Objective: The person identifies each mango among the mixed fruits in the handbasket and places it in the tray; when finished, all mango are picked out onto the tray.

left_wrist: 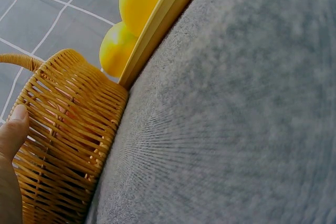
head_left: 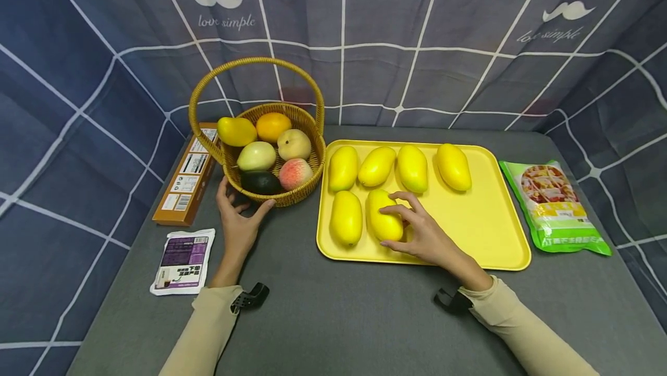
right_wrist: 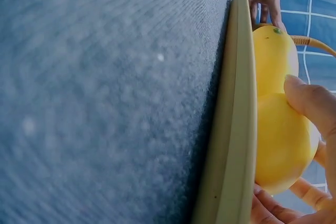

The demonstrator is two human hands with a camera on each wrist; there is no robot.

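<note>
My right hand (head_left: 424, 234) grips a yellow mango (head_left: 383, 216) in the front row of the yellow tray (head_left: 495, 237), thumb on its near end and fingers over its right side. Another mango (head_left: 346, 218) lies just left of it, and several more form the back row. In the right wrist view the held mango (right_wrist: 283, 140) sits low behind the tray's rim. My left hand (head_left: 238, 219) rests at the front left of the wicker basket (head_left: 292, 195), its thumb (left_wrist: 14, 127) against the woven wall. Inside lie a peach (head_left: 295, 174), an orange (head_left: 273, 127), a dark green avocado-like fruit (head_left: 260, 182) and other fruit.
An orange-brown box (head_left: 182, 185) lies left of the basket, partly behind it. Nearer me is a white and purple packet (head_left: 183, 261). Right of the tray lies a green food bag (head_left: 557, 205). A checked curtain (head_left: 375, 22) hangs behind and at both sides.
</note>
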